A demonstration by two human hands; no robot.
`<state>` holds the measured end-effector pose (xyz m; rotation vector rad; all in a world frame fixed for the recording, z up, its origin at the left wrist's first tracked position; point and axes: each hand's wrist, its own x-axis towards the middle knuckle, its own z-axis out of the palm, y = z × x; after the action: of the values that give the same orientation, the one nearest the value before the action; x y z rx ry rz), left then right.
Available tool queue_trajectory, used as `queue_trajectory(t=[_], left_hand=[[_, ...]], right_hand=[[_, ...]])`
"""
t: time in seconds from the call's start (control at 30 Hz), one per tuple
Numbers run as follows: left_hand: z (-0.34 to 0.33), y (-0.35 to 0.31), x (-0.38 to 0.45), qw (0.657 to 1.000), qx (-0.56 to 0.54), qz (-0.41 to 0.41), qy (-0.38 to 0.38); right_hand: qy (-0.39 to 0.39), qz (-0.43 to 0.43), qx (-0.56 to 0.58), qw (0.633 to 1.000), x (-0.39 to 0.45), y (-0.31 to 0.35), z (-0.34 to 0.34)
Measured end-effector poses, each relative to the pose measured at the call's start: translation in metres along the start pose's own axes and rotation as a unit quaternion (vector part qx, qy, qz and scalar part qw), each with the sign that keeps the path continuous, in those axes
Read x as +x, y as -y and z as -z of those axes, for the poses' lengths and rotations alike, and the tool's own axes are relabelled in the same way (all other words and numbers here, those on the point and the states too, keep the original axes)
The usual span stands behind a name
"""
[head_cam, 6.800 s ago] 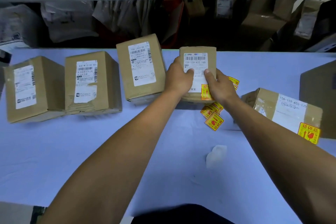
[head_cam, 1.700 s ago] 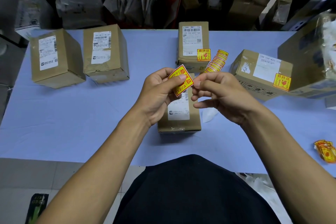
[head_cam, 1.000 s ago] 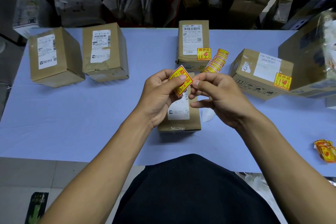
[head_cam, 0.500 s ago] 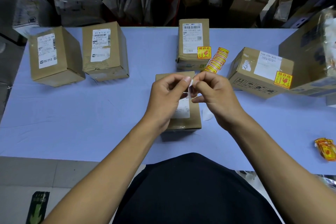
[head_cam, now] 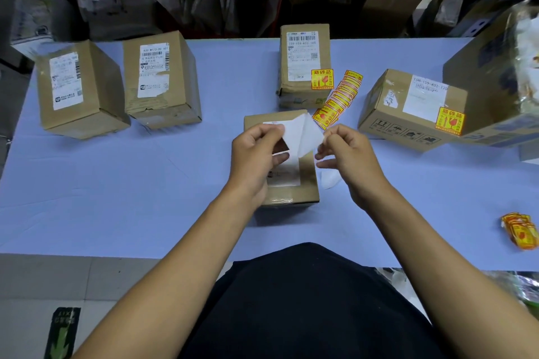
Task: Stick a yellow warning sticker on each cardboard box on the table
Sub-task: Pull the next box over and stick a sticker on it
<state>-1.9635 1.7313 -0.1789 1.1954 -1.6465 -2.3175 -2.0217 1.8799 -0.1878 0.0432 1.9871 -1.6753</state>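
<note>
My left hand [head_cam: 256,154] and my right hand [head_cam: 347,157] each pinch one leaf of a warning sticker [head_cam: 300,137] split from its backing into a V. Only white sides face me. Both hands hover over the near cardboard box [head_cam: 291,192], which has a white label and no yellow sticker showing. The far centre box [head_cam: 303,67] and the right box [head_cam: 408,108] each carry a yellow sticker. Two boxes at the left [head_cam: 78,87] [head_cam: 160,79] show only white labels.
A fanned row of yellow stickers [head_cam: 339,96] lies between the centre and right boxes. A second sticker pile [head_cam: 520,232] sits near the table's right front edge. A loose white backing [head_cam: 329,179] lies beside the near box. A large carton [head_cam: 495,81] stands far right.
The sticker was held face up between both hands, then turned over. Its two layers have now been pulled apart, my right hand drawing one leaf to the right.
</note>
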Motion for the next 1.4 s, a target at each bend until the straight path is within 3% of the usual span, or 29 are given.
queue_trajectory(t=[0.17,0.27,0.5,0.6,0.7,0.8,0.9,0.97,1.0,1.07,1.13,1.17,1.23,1.27,1.33,1.4], left_hand=[[0.015,0.011,0.008,0.999,0.02,0.024,-0.034],[0.02,0.016,0.01,0.998,0.047,0.021,-0.046],[0.021,0.022,0.012,0.997,0.062,0.014,-0.05],[0.017,0.024,0.013,0.996,0.067,0.009,-0.05],[0.009,0.023,0.013,0.996,0.053,0.036,-0.058],[0.003,0.02,0.015,0.988,-0.022,0.129,-0.078],[0.003,0.014,0.015,0.967,-0.117,0.217,-0.066],[0.005,0.012,0.014,0.952,-0.162,0.255,-0.047],[0.006,0.011,0.012,0.945,-0.192,0.264,-0.038],[0.01,0.009,0.01,0.93,-0.271,0.248,-0.016],[0.014,0.007,0.009,0.926,-0.307,0.221,0.007],[0.015,0.007,0.01,0.933,-0.291,0.211,0.013],[0.015,0.011,0.01,0.966,-0.18,0.186,0.018],[0.014,0.014,0.009,0.979,-0.11,0.172,0.025],[0.01,0.02,0.004,0.986,-0.037,0.155,0.054],[0.005,0.023,-0.001,0.986,-0.042,0.14,0.078]], right_hand=[[-0.082,-0.125,-0.037,0.988,0.013,-0.052,0.025],[-0.086,-0.172,-0.113,0.975,0.014,-0.083,0.035],[-0.056,-0.165,-0.376,0.91,0.01,-0.104,0.05],[-0.08,-0.065,-0.426,0.899,0.006,-0.083,0.038],[-0.063,0.151,-0.421,0.892,-0.001,-0.049,0.013],[-0.003,0.334,-0.474,0.815,-0.006,-0.024,-0.007],[-0.018,0.416,-0.511,0.752,-0.003,-0.014,-0.017],[-0.02,0.422,-0.509,0.75,-0.001,-0.015,-0.018],[-0.015,0.408,-0.494,0.768,-0.001,-0.016,-0.019],[-0.023,0.314,-0.387,0.866,-0.003,-0.017,-0.023],[-0.045,0.124,-0.133,0.982,-0.004,-0.014,-0.026],[-0.05,0.021,0.027,0.998,-0.004,-0.011,-0.026],[-0.021,-0.153,0.286,0.946,-0.005,-0.008,-0.02],[-0.002,-0.206,0.356,0.912,-0.006,-0.008,-0.016],[0.025,-0.248,0.414,0.875,-0.009,-0.011,-0.012],[0.034,-0.259,0.432,0.863,-0.013,-0.013,-0.012]])
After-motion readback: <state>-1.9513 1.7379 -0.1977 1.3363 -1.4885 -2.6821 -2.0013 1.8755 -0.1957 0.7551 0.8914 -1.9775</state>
